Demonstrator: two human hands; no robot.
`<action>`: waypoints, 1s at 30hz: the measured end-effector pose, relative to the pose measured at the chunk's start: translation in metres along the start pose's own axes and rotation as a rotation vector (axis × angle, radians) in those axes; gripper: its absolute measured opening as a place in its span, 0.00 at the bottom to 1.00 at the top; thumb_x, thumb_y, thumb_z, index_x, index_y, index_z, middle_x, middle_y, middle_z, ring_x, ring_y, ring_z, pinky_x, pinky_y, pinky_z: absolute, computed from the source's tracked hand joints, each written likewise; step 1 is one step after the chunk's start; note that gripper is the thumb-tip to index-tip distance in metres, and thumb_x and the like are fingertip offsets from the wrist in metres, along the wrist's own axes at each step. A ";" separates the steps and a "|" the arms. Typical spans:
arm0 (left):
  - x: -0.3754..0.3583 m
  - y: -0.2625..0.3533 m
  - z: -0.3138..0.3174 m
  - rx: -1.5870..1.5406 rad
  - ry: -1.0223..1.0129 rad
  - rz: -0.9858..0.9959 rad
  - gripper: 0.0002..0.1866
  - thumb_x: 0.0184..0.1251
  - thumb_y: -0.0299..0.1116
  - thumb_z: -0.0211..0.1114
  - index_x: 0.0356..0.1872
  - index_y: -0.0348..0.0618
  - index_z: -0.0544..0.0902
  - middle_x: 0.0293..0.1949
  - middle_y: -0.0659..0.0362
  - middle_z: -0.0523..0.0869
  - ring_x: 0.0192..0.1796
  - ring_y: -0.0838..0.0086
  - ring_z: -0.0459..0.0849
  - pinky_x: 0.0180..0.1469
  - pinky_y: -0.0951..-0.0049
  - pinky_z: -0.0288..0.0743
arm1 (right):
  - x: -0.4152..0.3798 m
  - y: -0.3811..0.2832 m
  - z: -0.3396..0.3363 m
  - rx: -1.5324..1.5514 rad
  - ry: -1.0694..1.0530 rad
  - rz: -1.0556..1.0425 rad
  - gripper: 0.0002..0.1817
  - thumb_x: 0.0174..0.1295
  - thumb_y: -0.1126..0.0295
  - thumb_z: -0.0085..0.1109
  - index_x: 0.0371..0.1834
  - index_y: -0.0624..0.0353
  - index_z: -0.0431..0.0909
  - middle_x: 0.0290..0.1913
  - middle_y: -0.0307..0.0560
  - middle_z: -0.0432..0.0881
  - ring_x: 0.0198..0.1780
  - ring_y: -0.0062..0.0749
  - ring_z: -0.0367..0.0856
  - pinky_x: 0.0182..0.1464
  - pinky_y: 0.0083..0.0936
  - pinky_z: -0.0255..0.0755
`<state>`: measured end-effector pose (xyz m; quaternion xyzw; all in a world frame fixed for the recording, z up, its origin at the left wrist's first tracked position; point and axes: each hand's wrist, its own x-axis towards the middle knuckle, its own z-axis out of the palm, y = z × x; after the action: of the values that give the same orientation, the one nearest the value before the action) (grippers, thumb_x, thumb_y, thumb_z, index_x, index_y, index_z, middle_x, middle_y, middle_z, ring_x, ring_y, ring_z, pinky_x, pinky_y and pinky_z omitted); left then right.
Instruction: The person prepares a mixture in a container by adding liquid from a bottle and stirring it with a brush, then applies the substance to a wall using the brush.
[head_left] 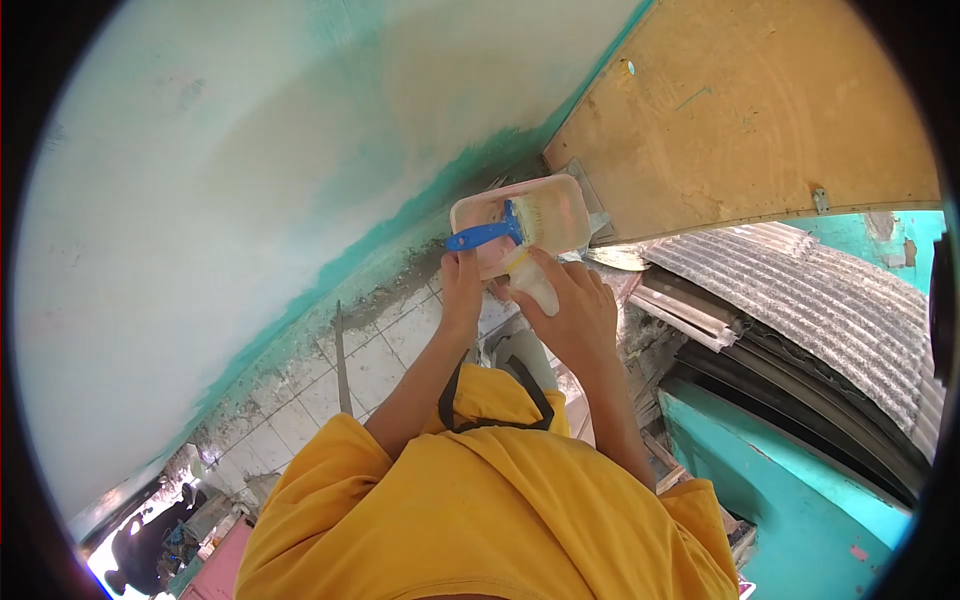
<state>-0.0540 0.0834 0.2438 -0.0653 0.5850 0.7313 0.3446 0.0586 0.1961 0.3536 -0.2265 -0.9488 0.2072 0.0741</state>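
Left hand (461, 292) closed on near rim of pale tray (558, 212); right hand (572, 312) gripping white bottle (537, 287) at tray's edge; blue-handled brush (484, 235) lying across tray, bristles inside.

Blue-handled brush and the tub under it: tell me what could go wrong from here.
The brush lies across the tub with its handle jutting past the rim beside the left hand, so a bump might tip it out. The pale bottle-like container in the right hand is right by the brush and could nudge it. If the tub tilts, anything wet inside might drip onto the tiles.
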 end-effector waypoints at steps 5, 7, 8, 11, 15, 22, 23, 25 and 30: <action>-0.006 0.008 0.001 0.007 -0.060 -0.044 0.40 0.77 0.67 0.50 0.72 0.42 0.62 0.69 0.50 0.72 0.71 0.62 0.73 0.73 0.56 0.67 | 0.001 -0.006 -0.007 -0.011 -0.017 0.017 0.31 0.60 0.50 0.69 0.66 0.47 0.79 0.41 0.50 0.83 0.46 0.49 0.83 0.48 0.45 0.74; -0.004 0.007 -0.001 0.009 -0.045 -0.067 0.40 0.77 0.68 0.50 0.70 0.41 0.64 0.67 0.51 0.73 0.70 0.63 0.74 0.73 0.55 0.67 | 0.002 -0.010 -0.009 -0.001 -0.015 0.034 0.30 0.59 0.51 0.71 0.65 0.48 0.80 0.42 0.50 0.84 0.48 0.50 0.83 0.51 0.45 0.75; -0.003 0.006 -0.001 0.010 -0.046 -0.065 0.40 0.77 0.68 0.50 0.70 0.41 0.64 0.67 0.51 0.73 0.70 0.63 0.74 0.73 0.55 0.67 | 0.002 -0.012 -0.011 0.001 -0.021 0.043 0.30 0.59 0.51 0.71 0.65 0.48 0.80 0.42 0.50 0.84 0.48 0.50 0.83 0.51 0.45 0.75; -0.001 0.005 -0.003 0.015 -0.038 -0.086 0.39 0.77 0.68 0.49 0.68 0.40 0.65 0.65 0.51 0.75 0.69 0.64 0.75 0.73 0.56 0.67 | 0.001 -0.013 -0.011 0.000 -0.017 0.049 0.31 0.59 0.51 0.71 0.65 0.48 0.80 0.41 0.50 0.84 0.48 0.50 0.83 0.51 0.45 0.75; -0.001 0.003 -0.002 -0.012 -0.018 -0.099 0.38 0.77 0.67 0.49 0.68 0.41 0.65 0.64 0.52 0.76 0.67 0.65 0.75 0.72 0.57 0.67 | -0.001 -0.014 -0.012 -0.013 -0.007 0.057 0.31 0.59 0.51 0.71 0.65 0.48 0.80 0.42 0.51 0.84 0.48 0.50 0.84 0.51 0.45 0.75; -0.011 0.011 0.000 -0.009 -0.041 -0.104 0.40 0.76 0.69 0.50 0.68 0.40 0.65 0.65 0.52 0.75 0.67 0.65 0.75 0.72 0.57 0.67 | -0.006 -0.018 -0.015 -0.021 -0.014 0.075 0.31 0.59 0.51 0.70 0.65 0.49 0.80 0.43 0.51 0.85 0.49 0.51 0.84 0.52 0.45 0.76; -0.011 0.009 -0.001 -0.008 -0.042 -0.105 0.40 0.76 0.69 0.50 0.68 0.40 0.65 0.65 0.52 0.75 0.67 0.65 0.75 0.72 0.57 0.67 | -0.006 -0.018 -0.014 -0.027 -0.020 0.078 0.31 0.59 0.51 0.70 0.65 0.49 0.80 0.44 0.51 0.85 0.49 0.51 0.84 0.52 0.45 0.76; -0.012 0.003 -0.002 -0.016 -0.030 -0.100 0.41 0.75 0.70 0.51 0.68 0.40 0.65 0.65 0.52 0.74 0.68 0.65 0.75 0.72 0.57 0.67 | -0.010 -0.018 -0.014 -0.029 -0.027 0.085 0.31 0.59 0.51 0.70 0.65 0.48 0.80 0.44 0.51 0.85 0.49 0.51 0.83 0.52 0.46 0.76; -0.015 -0.003 -0.006 -0.010 -0.027 -0.099 0.41 0.75 0.70 0.50 0.67 0.40 0.66 0.64 0.52 0.76 0.67 0.65 0.76 0.72 0.57 0.67 | -0.016 -0.020 -0.015 -0.057 -0.034 0.092 0.31 0.59 0.51 0.70 0.65 0.48 0.80 0.44 0.51 0.84 0.49 0.50 0.83 0.51 0.45 0.76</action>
<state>-0.0426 0.0721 0.2470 -0.0860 0.5725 0.7171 0.3881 0.0683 0.1780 0.3751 -0.2681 -0.9441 0.1873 0.0419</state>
